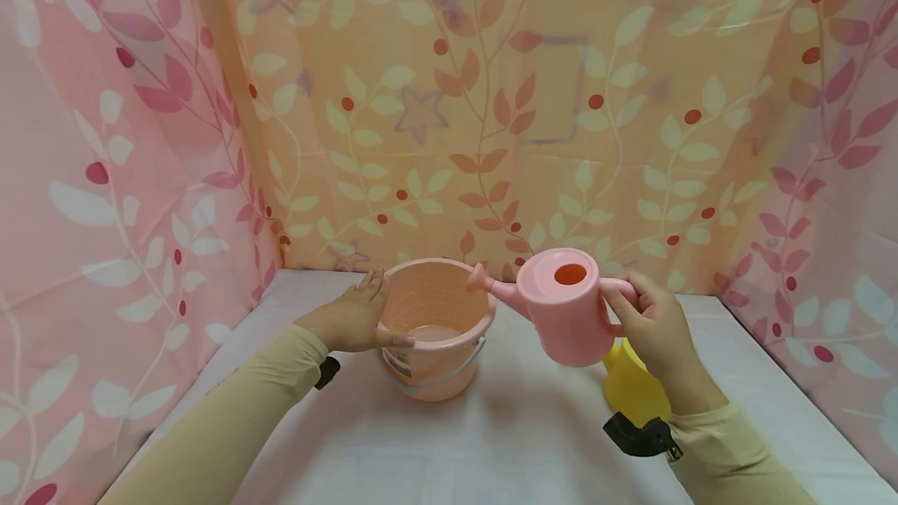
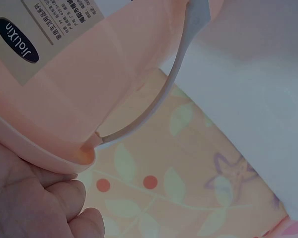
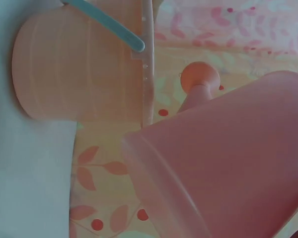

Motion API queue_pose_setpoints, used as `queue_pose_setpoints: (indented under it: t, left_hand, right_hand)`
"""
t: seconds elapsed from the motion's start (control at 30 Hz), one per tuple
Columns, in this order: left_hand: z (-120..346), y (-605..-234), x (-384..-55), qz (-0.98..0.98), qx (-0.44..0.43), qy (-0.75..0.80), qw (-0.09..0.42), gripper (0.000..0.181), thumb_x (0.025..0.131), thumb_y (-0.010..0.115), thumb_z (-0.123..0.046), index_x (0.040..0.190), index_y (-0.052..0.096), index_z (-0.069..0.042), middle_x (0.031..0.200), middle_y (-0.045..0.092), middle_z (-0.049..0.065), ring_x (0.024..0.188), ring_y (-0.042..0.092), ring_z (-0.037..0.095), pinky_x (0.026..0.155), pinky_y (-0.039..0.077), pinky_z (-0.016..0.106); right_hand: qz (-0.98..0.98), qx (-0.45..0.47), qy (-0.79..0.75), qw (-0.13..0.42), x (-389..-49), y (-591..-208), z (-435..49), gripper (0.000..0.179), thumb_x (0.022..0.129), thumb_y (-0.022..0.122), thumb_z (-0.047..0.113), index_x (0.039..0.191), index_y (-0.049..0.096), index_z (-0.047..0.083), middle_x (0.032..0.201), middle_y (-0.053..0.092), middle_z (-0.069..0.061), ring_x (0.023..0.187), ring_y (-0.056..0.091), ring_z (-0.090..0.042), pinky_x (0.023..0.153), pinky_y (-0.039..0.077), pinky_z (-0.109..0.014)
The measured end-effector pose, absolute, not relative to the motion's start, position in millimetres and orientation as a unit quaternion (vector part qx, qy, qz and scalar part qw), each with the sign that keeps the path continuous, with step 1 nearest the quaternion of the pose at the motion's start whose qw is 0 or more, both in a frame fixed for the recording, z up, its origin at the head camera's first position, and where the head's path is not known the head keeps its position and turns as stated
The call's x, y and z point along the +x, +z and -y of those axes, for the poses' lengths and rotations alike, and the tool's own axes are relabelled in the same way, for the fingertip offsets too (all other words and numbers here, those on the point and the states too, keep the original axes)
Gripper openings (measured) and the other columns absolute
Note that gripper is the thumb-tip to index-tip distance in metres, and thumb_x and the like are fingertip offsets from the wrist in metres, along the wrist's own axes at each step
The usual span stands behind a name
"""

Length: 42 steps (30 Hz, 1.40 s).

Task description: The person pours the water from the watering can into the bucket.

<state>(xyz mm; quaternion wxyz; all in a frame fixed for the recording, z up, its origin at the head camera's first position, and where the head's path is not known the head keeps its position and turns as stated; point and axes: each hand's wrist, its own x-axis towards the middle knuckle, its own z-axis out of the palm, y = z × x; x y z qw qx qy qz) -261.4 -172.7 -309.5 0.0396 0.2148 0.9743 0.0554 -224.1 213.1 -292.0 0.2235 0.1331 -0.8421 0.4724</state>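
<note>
A peach bucket (image 1: 438, 369) with a light grey handle and a printed label stands on the table. My left hand (image 1: 354, 314) rests against the left side of its rim, thumb extended along the front edge and fingers reaching along the far side. In the left wrist view, fingers (image 2: 64, 198) lie at the bucket's rim. My right hand (image 1: 655, 322) grips the handle of a pink watering can (image 1: 571, 326), held up to the bucket's right and nearly level. Its spout reaches left, the rose overlapping the bucket's right rim in the head view. No water shows at the rose.
Behind the right wrist stands a yellow object (image 1: 634, 388), partly hidden. A white cloth (image 1: 449, 458) covers the table. Patterned curtains (image 1: 477, 100) close in the back and both sides.
</note>
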Motion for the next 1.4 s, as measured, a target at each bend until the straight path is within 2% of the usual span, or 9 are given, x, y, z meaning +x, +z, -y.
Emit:
queue_pose_setpoints:
  t: [0.17,0.4,0.57,0.87,1.0,1.2,1.4]
  left_hand:
    - [173.2,-310.6,-262.4,-0.974,0.216,0.053,0.038,0.118,0.073,0.045,-0.077,0.142,0.009,0.012,0.148,0.003,0.030,0.137,0.002,0.039,0.107,0.013,0.055]
    - [172.8,-310.9,-262.4,-0.974,0.216,0.056,0.036,0.118,0.073,0.046,-0.077,0.141,0.010,0.012,0.147,0.004,0.030,0.137,0.003,0.040,0.107,0.013,0.055]
    - [173.2,-312.3,-263.0,-0.974,0.215,0.056,0.038,0.118,0.073,0.045,-0.077,0.141,0.010,0.012,0.147,0.004,0.030,0.137,0.003,0.040,0.107,0.013,0.055]
    - [174.4,-313.2,-264.9,-0.974,0.212,0.063,0.042,0.121,0.070,0.043,-0.080,0.142,0.006,0.010,0.148,-0.001,0.028,0.137,-0.001,0.038,0.108,0.012,0.053]
    - [174.2,-312.8,-264.3,-0.974,0.211,0.069,0.044,0.122,0.070,0.043,-0.081,0.142,0.006,0.010,0.148,-0.002,0.027,0.137,-0.001,0.038,0.108,0.011,0.053]
    - [174.0,-311.6,-263.3,-0.974,0.210,0.068,0.044,0.121,0.071,0.044,-0.080,0.142,0.005,0.010,0.148,-0.001,0.028,0.137,-0.001,0.038,0.108,0.011,0.053]
    - [172.9,-311.7,-263.3,-0.974,0.209,0.068,0.045,0.121,0.070,0.043,-0.080,0.143,0.005,0.009,0.149,-0.002,0.027,0.137,-0.002,0.037,0.108,0.011,0.052]
  right_hand:
    - [0.831,0.104,0.498,0.223,-221.2,-307.6,-213.9,0.027,0.092,0.054,0.030,0.095,0.055,0.003,0.075,0.046,-0.003,0.075,0.048,-0.016,0.058,0.055,-0.034]
    - [0.797,0.070,0.551,0.238,-216.1,-322.4,-217.4,0.027,0.093,0.053,0.026,0.085,0.048,0.001,0.069,0.041,-0.003,0.067,0.044,-0.017,0.056,0.054,-0.028]
    - [0.783,0.028,0.571,0.244,-209.6,-332.2,-218.7,0.029,0.094,0.050,0.028,0.088,0.049,0.000,0.075,0.043,-0.008,0.070,0.045,-0.020,0.056,0.053,-0.025]
    - [0.753,-0.065,0.607,0.246,-207.8,-355.9,-217.1,0.037,0.093,0.051,0.035,0.089,0.048,-0.002,0.075,0.045,-0.007,0.073,0.044,-0.018,0.056,0.050,-0.020]
    - [0.752,-0.078,0.604,0.252,-207.6,-360.4,-217.4,0.036,0.092,0.051,0.034,0.087,0.049,-0.001,0.074,0.045,-0.006,0.072,0.044,-0.017,0.054,0.049,-0.020]
    - [0.772,-0.080,0.581,0.245,-209.4,-371.9,-216.7,0.041,0.092,0.049,0.042,0.088,0.047,0.001,0.079,0.044,-0.008,0.078,0.043,-0.017,0.059,0.049,-0.018]
    - [0.781,-0.067,0.563,0.262,-214.2,-390.4,-213.3,0.036,0.093,0.049,0.039,0.087,0.049,0.003,0.074,0.043,-0.007,0.074,0.043,-0.017,0.055,0.048,-0.018]
